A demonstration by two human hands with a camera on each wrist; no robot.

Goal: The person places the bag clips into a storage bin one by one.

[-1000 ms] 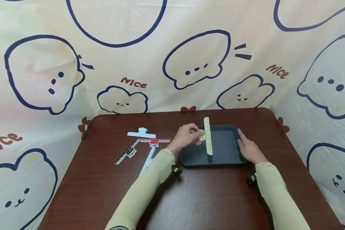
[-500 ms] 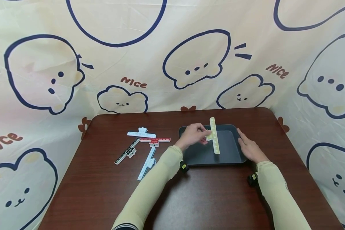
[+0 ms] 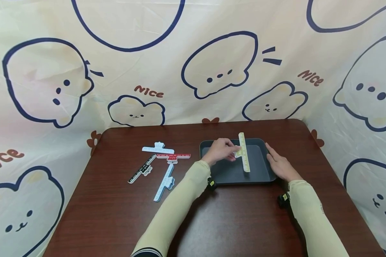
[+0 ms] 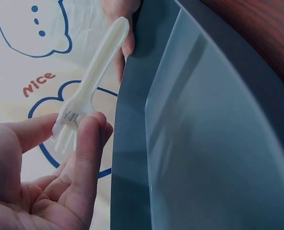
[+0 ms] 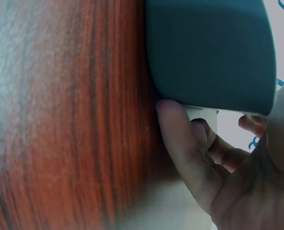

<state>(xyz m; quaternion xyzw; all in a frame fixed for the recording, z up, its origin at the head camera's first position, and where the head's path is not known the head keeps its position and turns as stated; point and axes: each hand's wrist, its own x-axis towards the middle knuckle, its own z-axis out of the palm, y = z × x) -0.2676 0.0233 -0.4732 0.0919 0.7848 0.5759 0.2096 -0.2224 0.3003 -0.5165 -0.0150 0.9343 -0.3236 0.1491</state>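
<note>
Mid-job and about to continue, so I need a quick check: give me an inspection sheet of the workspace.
Surface: brown wood-grain table.
Job's things: yellow clip above the dark tray in the head view; far blue clip, red clip, black clip and near blue clip lie left of the tray.
Clutter: nothing seen.
Grippers: left hand pinches the yellow clip; right hand touches the tray's right side.
Cables: nothing seen.
Surroundings: pale cloth with cartoon outlines behind the table.

Fingers (image 5: 183, 143) against dark tray (image 5: 209, 55)
</note>
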